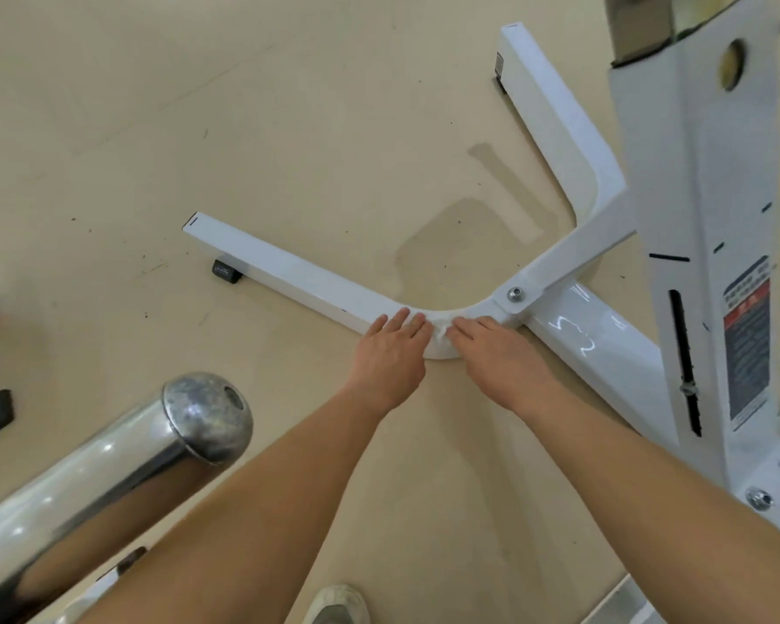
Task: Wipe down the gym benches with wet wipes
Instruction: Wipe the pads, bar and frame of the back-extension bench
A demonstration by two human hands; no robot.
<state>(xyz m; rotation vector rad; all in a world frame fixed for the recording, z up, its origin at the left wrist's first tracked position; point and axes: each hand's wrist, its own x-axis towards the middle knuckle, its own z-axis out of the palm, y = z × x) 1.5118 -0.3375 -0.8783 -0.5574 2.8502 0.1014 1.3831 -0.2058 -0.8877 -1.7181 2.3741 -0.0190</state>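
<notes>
The bench's white metal base frame (289, 272) lies on the floor, one leg running left and curving toward a bolted joint (515, 294). Both my hands lie on the curve of that leg. My left hand (390, 353) presses down with straight fingers. My right hand (496, 349) lies flat beside it, fingers pointing left. A white wet wipe (440, 333) is bunched between the two hands, mostly hidden under the fingers and hard to tell from the white paint.
A white upright post (676, 218) with a warning label (746, 344) rises at the right. A second white leg (555, 105) runs to the back. A chrome bar end (203, 416) juts in at lower left. My shoe (338, 605) stands on the beige floor (244, 128).
</notes>
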